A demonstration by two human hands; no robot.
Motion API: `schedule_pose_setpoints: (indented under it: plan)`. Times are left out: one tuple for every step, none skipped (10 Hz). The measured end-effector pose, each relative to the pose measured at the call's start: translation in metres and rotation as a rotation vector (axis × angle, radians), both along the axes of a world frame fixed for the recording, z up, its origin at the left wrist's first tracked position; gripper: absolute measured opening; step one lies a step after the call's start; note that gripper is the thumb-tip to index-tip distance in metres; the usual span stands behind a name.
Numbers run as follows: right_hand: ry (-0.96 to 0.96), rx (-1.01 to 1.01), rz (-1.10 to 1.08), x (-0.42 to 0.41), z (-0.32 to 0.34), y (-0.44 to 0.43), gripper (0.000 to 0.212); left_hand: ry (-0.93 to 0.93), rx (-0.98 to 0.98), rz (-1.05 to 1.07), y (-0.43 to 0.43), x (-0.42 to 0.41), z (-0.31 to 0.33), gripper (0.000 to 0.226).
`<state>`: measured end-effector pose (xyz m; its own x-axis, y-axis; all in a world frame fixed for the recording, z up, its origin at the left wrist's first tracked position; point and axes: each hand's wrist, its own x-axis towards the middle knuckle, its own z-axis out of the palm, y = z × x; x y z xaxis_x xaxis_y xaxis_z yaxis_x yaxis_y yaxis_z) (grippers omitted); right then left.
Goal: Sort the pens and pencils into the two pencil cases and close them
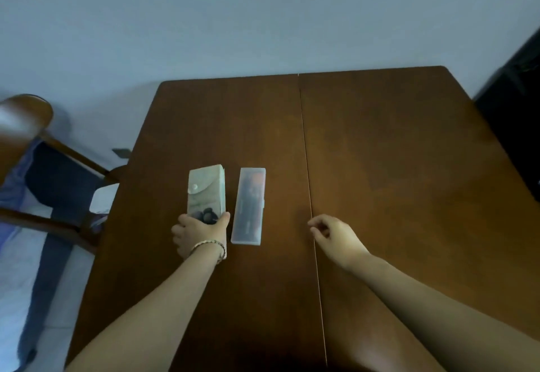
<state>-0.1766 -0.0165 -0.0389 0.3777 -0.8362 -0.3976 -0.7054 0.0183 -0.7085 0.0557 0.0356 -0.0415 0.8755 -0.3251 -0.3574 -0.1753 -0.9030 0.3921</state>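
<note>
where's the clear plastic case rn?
In the head view, the clear plastic case lies flat on the table, left of its centre seam, just right of the fabric case the left hand grips.

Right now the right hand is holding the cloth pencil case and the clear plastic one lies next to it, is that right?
Not quite. The head view shows the left hand holding the cloth pencil case. The right hand is empty, apart from both cases. The clear plastic case does lie next to it.

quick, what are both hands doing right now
Left hand: closed on the near end of the fabric pencil case.
Right hand: loosely curled, holding nothing, over the table.
</note>
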Motion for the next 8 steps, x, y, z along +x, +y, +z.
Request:
schedule_pose_setpoints:
  plan:
    - [0.037, 0.031, 0.069, 0.011, 0.000, -0.009, 0.020, -0.003, 0.097, -0.077, -0.016, 0.009, -0.012, 0.081]
    - [0.075, 0.054, 0.092, 0.015, -0.005, -0.015, 0.021, -0.008, 0.167, -0.148, -0.030, 0.011, -0.022, 0.083]
    - [0.090, 0.075, 0.078, 0.015, -0.011, -0.021, 0.021, -0.025, 0.195, -0.231, -0.037, 0.009, -0.028, 0.082]
    - [0.116, 0.074, 0.080, 0.014, -0.013, -0.027, 0.021, 0.003, 0.245, -0.306, -0.036, 0.010, -0.028, 0.084]
    - [0.161, 0.052, 0.108, 0.016, -0.007, -0.037, 0.022, -0.037, 0.344, -0.342, -0.036, 0.005, -0.015, 0.092]
    - [0.212, 0.067, 0.171, 0.022, 0.009, -0.048, 0.025, -0.129, 0.222, -0.499, -0.047, -0.010, 0.008, 0.064]
    - [0.296, 0.059, 0.263, 0.031, 0.034, -0.064, 0.030, 0.086, 0.137, -0.745, -0.073, -0.029, 0.048, 0.023]
    - [0.350, 0.010, 0.348, 0.036, 0.069, -0.081, 0.034, 0.115, 0.078, -0.896, -0.094, -0.045, 0.100, 0.025]
